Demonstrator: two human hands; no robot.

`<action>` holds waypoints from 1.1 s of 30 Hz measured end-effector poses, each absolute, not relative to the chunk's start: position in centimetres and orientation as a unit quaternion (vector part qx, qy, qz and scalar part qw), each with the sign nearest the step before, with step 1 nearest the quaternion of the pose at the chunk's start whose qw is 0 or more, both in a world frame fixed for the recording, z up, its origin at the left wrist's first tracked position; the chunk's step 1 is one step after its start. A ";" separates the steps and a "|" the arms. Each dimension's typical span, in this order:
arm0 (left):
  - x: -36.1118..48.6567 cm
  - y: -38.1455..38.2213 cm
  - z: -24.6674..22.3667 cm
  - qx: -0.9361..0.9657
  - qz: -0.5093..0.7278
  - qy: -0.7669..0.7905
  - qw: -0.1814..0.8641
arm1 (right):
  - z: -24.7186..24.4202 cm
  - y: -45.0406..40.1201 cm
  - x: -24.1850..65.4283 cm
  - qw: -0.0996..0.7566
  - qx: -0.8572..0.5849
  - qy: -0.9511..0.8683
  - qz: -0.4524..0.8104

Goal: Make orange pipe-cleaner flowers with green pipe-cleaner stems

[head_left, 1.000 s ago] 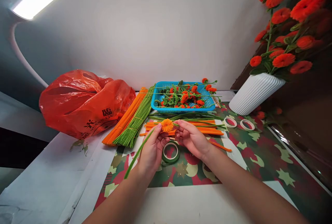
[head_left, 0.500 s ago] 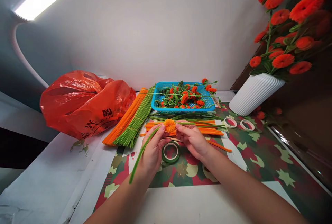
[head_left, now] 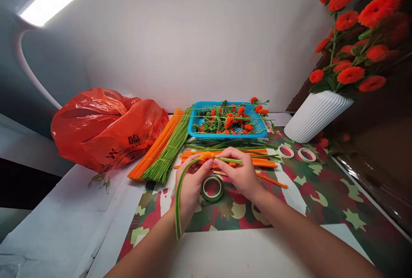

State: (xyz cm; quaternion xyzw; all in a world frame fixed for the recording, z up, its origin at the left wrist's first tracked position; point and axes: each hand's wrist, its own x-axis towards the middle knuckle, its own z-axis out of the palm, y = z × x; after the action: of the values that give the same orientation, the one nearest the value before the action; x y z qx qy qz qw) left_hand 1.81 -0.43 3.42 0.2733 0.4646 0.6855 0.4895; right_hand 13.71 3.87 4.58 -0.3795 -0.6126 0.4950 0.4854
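Between my two hands is a small orange pipe-cleaner flower [head_left: 206, 156], tilted so its side faces me. A green pipe cleaner [head_left: 179, 196] arches from it over my left hand [head_left: 192, 179] and hangs down past the wrist. Its short other end sticks out to the right across the fingers of my right hand [head_left: 236, 170]. My left thumb and fingers pinch the flower from below. The right hand's fingertips are closed on the green pipe cleaner beside the flower. Just under the hands lies a roll of green tape [head_left: 211, 188].
Behind the hands lie loose orange pipe cleaners [head_left: 262, 163] and a blue basket [head_left: 193, 133] of orange flowers. Left are green [head_left: 164, 162] and orange bundles [head_left: 151, 153] and a red plastic bag [head_left: 106, 127]. White tape rolls [head_left: 286, 152] and a white vase [head_left: 317, 117] stand right.
The flower has been tipped from facing me to edge-on and shifted slightly left. The long green end has swung down and right, hanging more steeply. Both hands keep their pinch.
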 end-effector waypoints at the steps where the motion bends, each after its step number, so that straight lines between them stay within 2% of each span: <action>1: 1.8 -0.4 3.4 0.277 0.684 0.472 0.482 | 4.6 3.8 13.7 0.489 -0.375 -0.630 0.473; 5: 1.9 -0.5 3.8 0.285 0.679 0.486 0.471 | 4.6 3.7 13.8 0.491 -0.368 -0.653 0.444; 10: 1.7 -0.4 3.7 0.257 0.677 0.444 0.529 | 4.7 4.1 13.8 0.484 -0.387 -0.593 0.514; 19: 1.3 -0.1 3.1 0.213 0.689 0.419 0.551 | 4.6 4.5 14.0 0.482 -0.370 -0.542 0.581; 33: 1.5 -0.4 2.6 0.284 0.679 0.439 0.516 | 3.8 4.6 13.6 0.482 -0.318 -0.452 0.680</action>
State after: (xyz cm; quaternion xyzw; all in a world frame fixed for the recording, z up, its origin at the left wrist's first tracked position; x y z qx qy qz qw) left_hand 1.46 -0.41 2.61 0.2841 0.4387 0.6787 0.5160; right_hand 13.62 4.60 3.76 -0.3177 -0.4516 0.6805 0.4818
